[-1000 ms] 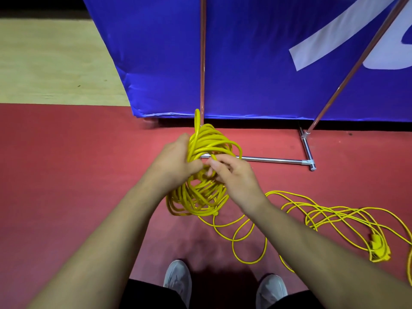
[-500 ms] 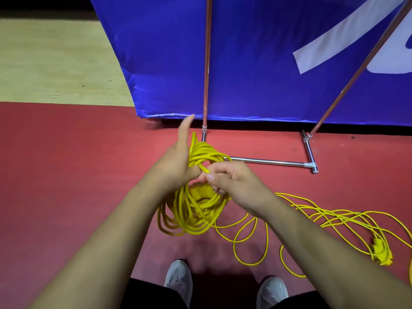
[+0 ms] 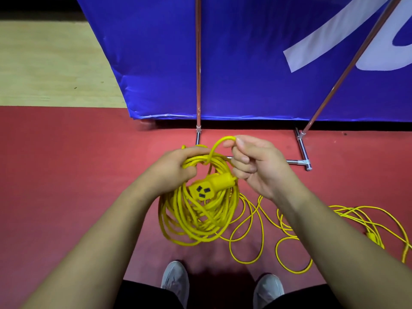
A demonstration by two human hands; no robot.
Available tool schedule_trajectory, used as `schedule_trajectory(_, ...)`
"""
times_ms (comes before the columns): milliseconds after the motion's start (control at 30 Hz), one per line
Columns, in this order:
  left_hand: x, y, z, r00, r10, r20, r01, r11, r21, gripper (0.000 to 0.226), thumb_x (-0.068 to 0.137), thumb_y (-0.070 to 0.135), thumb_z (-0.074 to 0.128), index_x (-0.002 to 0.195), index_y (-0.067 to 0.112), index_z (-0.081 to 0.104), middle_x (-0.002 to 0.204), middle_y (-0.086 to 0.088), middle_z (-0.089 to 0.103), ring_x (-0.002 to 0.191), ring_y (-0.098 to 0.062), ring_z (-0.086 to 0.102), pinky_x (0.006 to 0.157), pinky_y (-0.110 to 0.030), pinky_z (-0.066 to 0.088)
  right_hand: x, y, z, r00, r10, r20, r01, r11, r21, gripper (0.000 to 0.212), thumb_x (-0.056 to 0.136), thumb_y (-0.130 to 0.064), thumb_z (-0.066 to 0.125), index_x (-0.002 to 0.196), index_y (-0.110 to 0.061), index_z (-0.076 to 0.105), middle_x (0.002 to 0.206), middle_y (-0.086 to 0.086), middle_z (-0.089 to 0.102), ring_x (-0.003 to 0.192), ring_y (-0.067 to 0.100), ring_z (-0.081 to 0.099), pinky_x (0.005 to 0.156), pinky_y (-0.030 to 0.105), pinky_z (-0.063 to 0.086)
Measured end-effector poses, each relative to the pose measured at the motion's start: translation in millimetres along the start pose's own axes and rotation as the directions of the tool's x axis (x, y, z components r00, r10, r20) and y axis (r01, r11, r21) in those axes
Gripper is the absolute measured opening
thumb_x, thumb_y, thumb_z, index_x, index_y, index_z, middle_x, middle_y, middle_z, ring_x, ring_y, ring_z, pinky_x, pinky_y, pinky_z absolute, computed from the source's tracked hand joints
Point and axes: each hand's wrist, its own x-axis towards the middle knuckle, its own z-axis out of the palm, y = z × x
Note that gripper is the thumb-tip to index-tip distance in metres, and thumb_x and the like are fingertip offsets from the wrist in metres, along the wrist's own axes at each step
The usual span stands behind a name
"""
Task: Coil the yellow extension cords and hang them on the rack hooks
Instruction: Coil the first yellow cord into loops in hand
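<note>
A coiled yellow extension cord point(image 3: 196, 221) hangs in front of me above the red floor. My left hand point(image 3: 171, 168) grips the top of the coil. My right hand point(image 3: 258, 166) pinches the cord's end loop between thumb and forefinger, just above the coil. The cord's yellow socket end point(image 3: 206, 188) hangs across the middle of the coil, its dark slots facing me. A second yellow cord point(image 3: 312, 233) lies loose and tangled on the floor to the right. The rack's metal poles point(image 3: 198, 63) and base bar point(image 3: 298, 162) stand just beyond my hands; no hooks are in view.
A blue banner point(image 3: 245, 52) stands behind the rack poles. The floor is red near me and pale wood point(image 3: 51, 63) at the far left. My two grey shoes point(image 3: 175, 279) show at the bottom edge.
My right hand has pulled the cord's end up into a loop above the coil. The socket end now hangs in plain view. My left hand's raised finger has closed back on the coil.
</note>
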Motion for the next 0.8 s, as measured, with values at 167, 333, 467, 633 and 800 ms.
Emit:
schedule_trajectory(167,0,7,5,0.994,0.082,0.068,-0.086,0.995,0.049,0.057,0.076,0.01,0.058,0.128,0.034,0.057,0.093,0.009,0.057,0.086,0.001,0.053,0.076,-0.008,0.035,1,14,8,0.996,-0.083,-0.044,0.084,0.996,0.04,0.025,0.1,-0.025,0.039,0.102,-0.01,0.059,0.064,0.003,0.042,0.054,0.013,0.047,0.062,0.032,0.042)
schedule_trajectory(333,-4,7,15,0.987,0.077,0.14,-0.077,0.997,-0.001,0.055,0.08,-0.001,0.062,0.125,0.031,0.058,0.08,0.018,0.056,0.072,0.009,0.052,0.071,-0.009,0.04,6,25,12,0.997,0.077,-0.007,-0.074,0.975,0.207,0.024,0.099,-0.025,0.041,0.094,-0.008,0.058,0.05,-0.004,0.029,0.041,0.007,0.022,0.049,0.025,0.02)
schedule_trajectory(467,-1,1,13,0.987,0.01,0.161,0.021,0.981,-0.192,0.046,0.087,0.002,0.061,0.128,0.024,0.057,0.103,0.014,0.066,0.08,0.011,0.056,0.076,-0.011,0.043,12,12,-4,0.961,0.275,-0.032,-0.224,0.84,0.495,0.014,0.088,-0.023,0.053,0.084,-0.011,0.057,0.042,-0.007,0.024,0.033,0.007,0.016,0.037,0.021,0.017)
schedule_trajectory(633,1,-6,2,0.995,-0.036,0.09,0.055,0.975,-0.217,0.047,0.089,0.0,0.058,0.128,0.024,0.06,0.121,0.009,0.064,0.109,-0.001,0.056,0.088,-0.005,0.037,8,-12,-16,0.906,0.422,-0.028,-0.394,0.867,0.305,0.015,0.086,-0.023,0.053,0.086,-0.009,0.057,0.042,-0.006,0.022,0.041,0.007,0.005,0.034,0.02,0.013)
schedule_trajectory(800,-2,-8,1,0.999,-0.037,-0.026,0.039,0.995,0.091,0.046,0.09,0.009,0.058,0.13,0.03,0.058,0.091,0.018,0.053,0.093,-0.008,0.048,0.08,-0.001,0.028,3,-21,-19,0.955,0.296,-0.008,-0.294,0.952,0.086,0.024,0.092,-0.025,0.048,0.091,-0.004,0.061,0.044,-0.007,0.027,0.038,0.006,0.018,0.041,0.022,0.015)
